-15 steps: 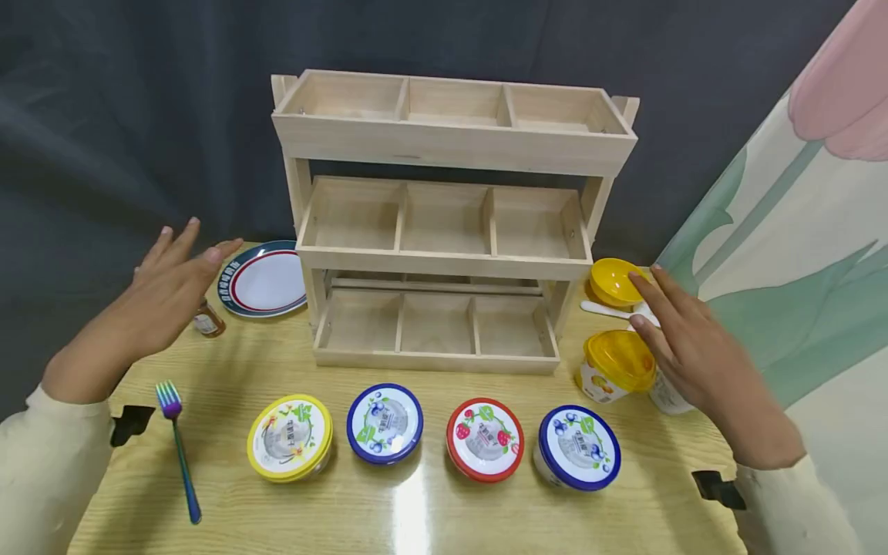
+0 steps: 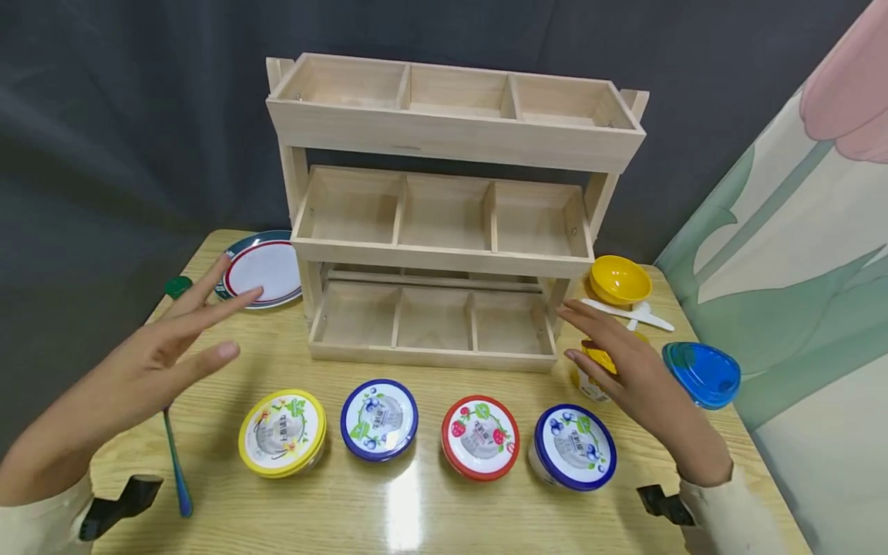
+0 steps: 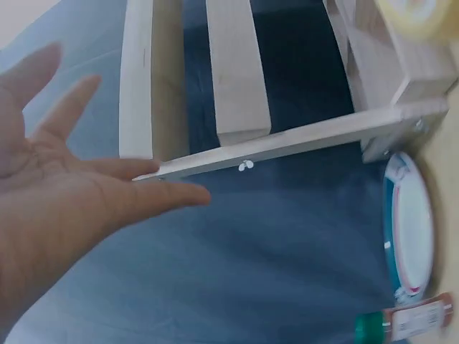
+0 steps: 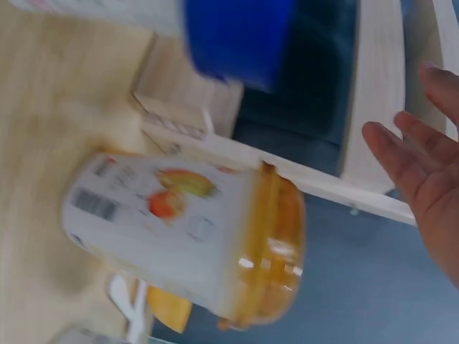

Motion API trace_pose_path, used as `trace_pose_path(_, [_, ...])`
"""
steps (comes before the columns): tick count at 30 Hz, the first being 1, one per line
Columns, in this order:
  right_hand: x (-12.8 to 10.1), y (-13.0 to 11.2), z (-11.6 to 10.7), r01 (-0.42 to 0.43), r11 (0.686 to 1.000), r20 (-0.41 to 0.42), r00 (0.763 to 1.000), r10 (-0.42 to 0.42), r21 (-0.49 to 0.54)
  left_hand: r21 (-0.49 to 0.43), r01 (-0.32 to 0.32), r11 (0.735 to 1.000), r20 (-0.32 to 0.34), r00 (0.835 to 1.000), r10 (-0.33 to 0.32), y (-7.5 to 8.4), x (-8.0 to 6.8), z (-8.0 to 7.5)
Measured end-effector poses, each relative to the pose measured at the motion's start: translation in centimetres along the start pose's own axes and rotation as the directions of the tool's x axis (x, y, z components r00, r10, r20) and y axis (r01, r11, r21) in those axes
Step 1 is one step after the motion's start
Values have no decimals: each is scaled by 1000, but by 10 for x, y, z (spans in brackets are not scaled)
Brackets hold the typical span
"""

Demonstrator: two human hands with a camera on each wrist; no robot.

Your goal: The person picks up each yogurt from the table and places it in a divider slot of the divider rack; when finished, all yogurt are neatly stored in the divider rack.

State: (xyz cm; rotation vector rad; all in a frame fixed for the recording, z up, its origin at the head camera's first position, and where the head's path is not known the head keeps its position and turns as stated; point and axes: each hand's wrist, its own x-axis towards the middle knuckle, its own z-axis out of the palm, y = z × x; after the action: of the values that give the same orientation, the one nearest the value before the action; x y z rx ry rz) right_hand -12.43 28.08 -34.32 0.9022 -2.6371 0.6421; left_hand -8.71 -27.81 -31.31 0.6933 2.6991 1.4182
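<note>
My left hand (image 2: 149,366) hovers at the left with fingers spread and nothing in its grasp. It covers the tines of a fork (image 2: 177,470) in the head view. On the right, my right hand (image 2: 634,385) is raised with straight fingers, also holding nothing, and partly hides a yellow-lidded tub (image 4: 165,215). Between the hands, a row of lidded tubs stands on the table: one yellow-rimmed (image 2: 283,433), one blue-rimmed (image 2: 379,420), one red-rimmed (image 2: 480,438) and another blue-rimmed tub (image 2: 574,447). Behind them rises a three-tier wooden rack (image 2: 451,142) with bare compartments.
A white plate with a dark rim (image 2: 267,270) lies beside the rack's left side, near a green-capped jar (image 3: 409,321). At the right are a yellow bowl (image 2: 620,280), white plastic cutlery (image 2: 648,316) and a blue-lidded container (image 2: 702,374). Dark cloth (image 2: 139,116) hangs behind.
Both hands have moved inward and somewhat lower. The blue-lidded container and white cutlery show more fully now, while the fork's tines and much of the yellow-lidded tub are covered.
</note>
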Motion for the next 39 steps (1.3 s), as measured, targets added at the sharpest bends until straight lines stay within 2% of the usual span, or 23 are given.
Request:
trace_pose_path(3, [-2, 2, 12, -44, 997, 51, 998, 41, 64, -6, -46, 999, 47, 998, 46, -10, -16, 11])
trace_pose_path(6, [-4, 7, 21, -106, 986, 105, 990, 93, 126, -12, -51, 999, 90, 995, 52, -21, -30, 22])
trace_pose_path(10, [-6, 16, 31, -163, 975, 161, 977, 138, 154, -28, -62, 998, 104, 993, 65, -37, -45, 36])
trace_pose_path(12, [-7, 18, 35, -168, 976, 172, 975, 143, 139, -39, -60, 997, 89, 994, 63, -44, -51, 44])
trace_pose_path(19, [-8, 24, 43, -220, 973, 207, 958, 201, 75, -104, 16, 994, 66, 998, -9, -64, -67, 61])
trace_pose_path(25, [-7, 30, 49, -284, 953, 237, 938, 253, 106, -156, 80, 985, 83, 994, -68, -76, -73, 70])
trace_pose_path(29, [-7, 33, 52, -337, 930, 273, 918, 289, 149, -260, 102, 960, 109, 991, -76, -83, -76, 76])
trace_pose_path(33, [-7, 37, 56, -389, 901, 298, 898, 324, 192, -345, 93, 934, 116, 992, -56, -91, -79, 83])
trace_pose_path(39, [-10, 44, 61, -431, 880, 287, 884, 368, 201, -425, 172, 889, 141, 982, -123, -98, -82, 88])
